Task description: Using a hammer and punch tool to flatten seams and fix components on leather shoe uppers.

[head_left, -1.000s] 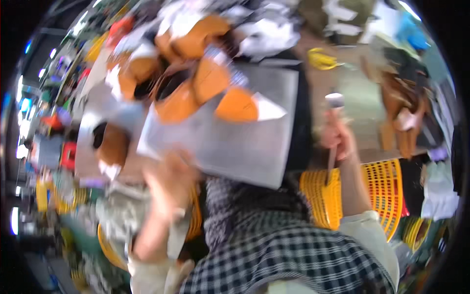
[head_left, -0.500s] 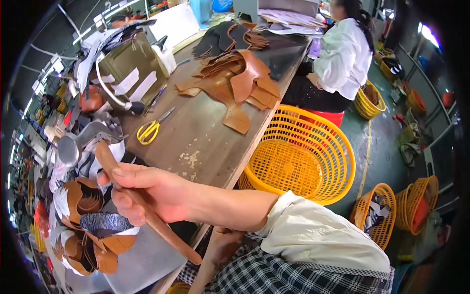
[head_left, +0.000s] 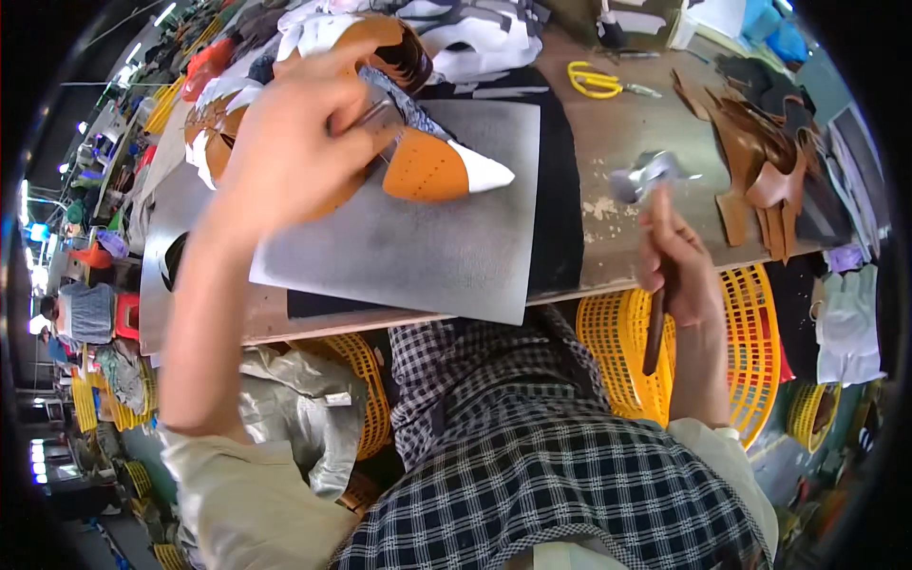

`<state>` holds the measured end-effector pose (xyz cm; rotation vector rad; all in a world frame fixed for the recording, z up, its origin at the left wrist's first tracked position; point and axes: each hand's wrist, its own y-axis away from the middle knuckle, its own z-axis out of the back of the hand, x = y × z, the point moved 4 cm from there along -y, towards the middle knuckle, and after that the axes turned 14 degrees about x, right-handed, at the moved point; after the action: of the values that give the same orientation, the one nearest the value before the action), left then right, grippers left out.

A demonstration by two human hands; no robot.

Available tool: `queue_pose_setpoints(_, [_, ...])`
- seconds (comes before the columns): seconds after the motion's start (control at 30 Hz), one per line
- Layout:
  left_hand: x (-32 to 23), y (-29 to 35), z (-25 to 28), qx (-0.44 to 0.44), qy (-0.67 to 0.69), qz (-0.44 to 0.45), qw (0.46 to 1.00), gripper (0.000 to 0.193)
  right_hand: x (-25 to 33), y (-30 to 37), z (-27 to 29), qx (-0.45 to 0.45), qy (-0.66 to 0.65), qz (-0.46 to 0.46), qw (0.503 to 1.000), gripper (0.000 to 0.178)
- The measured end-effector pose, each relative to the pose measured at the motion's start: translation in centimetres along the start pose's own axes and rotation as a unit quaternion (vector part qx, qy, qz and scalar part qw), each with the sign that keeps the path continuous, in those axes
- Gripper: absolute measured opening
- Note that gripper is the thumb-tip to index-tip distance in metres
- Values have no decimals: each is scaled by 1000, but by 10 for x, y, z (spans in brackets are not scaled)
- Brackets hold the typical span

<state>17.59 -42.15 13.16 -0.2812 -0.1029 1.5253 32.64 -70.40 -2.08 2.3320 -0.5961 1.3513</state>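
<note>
My right hand is closed around the wooden handle of a hammer. Its shiny metal head is up over the tabletop, slightly blurred. My left hand, smeared by motion, is curled over the left side of a grey slab; thumb and forefinger are drawn together on something dark and thin that I cannot make out. Right beside these fingers is a perforated orange-brown leather shoe piece with a white tip and speckled grey fabric behind it. More curled brown leather pieces are partly hidden by this hand.
Yellow-handled scissors lie on the wooden table beyond the hammer. Brown leather cut pieces are heaped at the right. Yellow plastic baskets stand below the table edge, and silvery cloth hangs at my left.
The view has swung left, towards the slab. My left hand has risen from below the table edge to the leather pieces. The hammer, still in my right hand, is now right of the slab.
</note>
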Motion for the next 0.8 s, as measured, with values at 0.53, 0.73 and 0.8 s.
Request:
queue_pose_setpoints(0.53, [-51, 71, -126, 117, 536, 289, 785, 27, 29, -2, -18, 8, 375, 6, 927, 27])
queue_pose_setpoints(0.73, [-45, 89, -147, -15, 372, 322, 870, 17, -11, -7, -56, 129, 582, 58, 801, 27])
queue_pose_setpoints(0.8, [-41, 97, -150, -58, 232, 249, 938, 14, -18, -14, -63, 163, 626, 37, 762, 29])
